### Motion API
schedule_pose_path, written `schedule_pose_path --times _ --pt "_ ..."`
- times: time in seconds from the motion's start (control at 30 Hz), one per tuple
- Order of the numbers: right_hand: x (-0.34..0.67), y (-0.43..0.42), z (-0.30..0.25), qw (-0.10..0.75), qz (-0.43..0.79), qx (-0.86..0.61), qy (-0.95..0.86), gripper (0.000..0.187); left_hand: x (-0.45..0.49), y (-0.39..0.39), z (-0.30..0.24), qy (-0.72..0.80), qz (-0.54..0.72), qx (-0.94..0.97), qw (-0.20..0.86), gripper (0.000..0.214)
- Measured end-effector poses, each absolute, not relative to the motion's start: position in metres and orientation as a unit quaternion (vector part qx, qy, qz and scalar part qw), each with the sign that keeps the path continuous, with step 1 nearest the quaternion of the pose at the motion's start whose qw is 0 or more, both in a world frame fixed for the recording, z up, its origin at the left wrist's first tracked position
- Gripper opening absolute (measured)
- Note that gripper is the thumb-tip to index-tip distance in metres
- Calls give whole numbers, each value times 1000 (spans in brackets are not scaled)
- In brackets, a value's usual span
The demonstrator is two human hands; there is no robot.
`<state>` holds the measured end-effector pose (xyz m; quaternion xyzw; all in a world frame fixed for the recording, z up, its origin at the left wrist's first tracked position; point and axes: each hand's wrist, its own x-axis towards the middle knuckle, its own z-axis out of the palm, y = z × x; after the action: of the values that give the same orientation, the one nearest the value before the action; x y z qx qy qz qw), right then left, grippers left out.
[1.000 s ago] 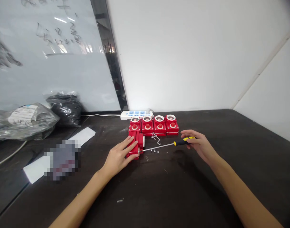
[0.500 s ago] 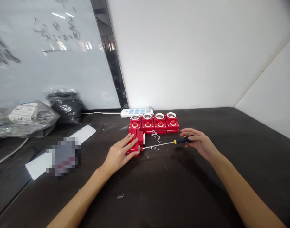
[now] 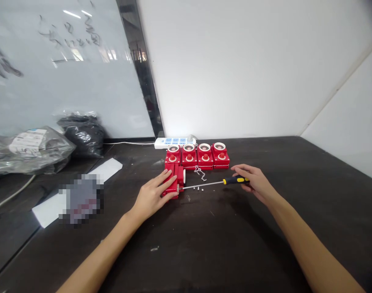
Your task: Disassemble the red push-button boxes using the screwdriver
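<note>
Screwdriver [image 3: 236,180] with a yellow-and-black handle sits closed in your right hand [image 3: 255,183], fingers curled around the grip, and its long steel shaft runs toward your 9 o'clock until the tip reaches the end of a red push-button box [image 3: 172,182]. That box lies on its side on the dark desk [image 3: 265,248], straight ahead of you at about 12 o'clock, and your left hand [image 3: 153,196] is clasped over it, fingers spread across its top and thumb along the near side. Just beyond it, at the box's 12 o'clock, four more red push-button boxes [image 3: 197,156] stand in a tight row, each with a red button and a white ring. A tangle of thin white wire [image 3: 199,173] lies between that row and the shaft, and tiny white screws [image 3: 198,188] sit just under the shaft (too small to count with confidence). A white power strip [image 3: 174,143] lies farther out against the wall [image 3: 234,69]. At your 10 o'clock are a white sheet of paper [image 3: 108,167], a pixelated object [image 3: 81,199], and black [image 3: 82,136] and grey plastic bags [image 3: 30,150].
</note>
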<state>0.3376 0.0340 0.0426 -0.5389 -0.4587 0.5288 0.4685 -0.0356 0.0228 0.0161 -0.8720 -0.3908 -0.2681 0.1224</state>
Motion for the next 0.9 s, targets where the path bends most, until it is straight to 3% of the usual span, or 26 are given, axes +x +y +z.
schedule_pose_path --times 0.23,0.9 --pt "341 33 46 471 598 -470 -447 32 -35 23 17 -389 -268 -873 126 48" --pt "339 37 41 539 535 -499 -418 26 -35 21 19 -391 -261 -872 133 47"
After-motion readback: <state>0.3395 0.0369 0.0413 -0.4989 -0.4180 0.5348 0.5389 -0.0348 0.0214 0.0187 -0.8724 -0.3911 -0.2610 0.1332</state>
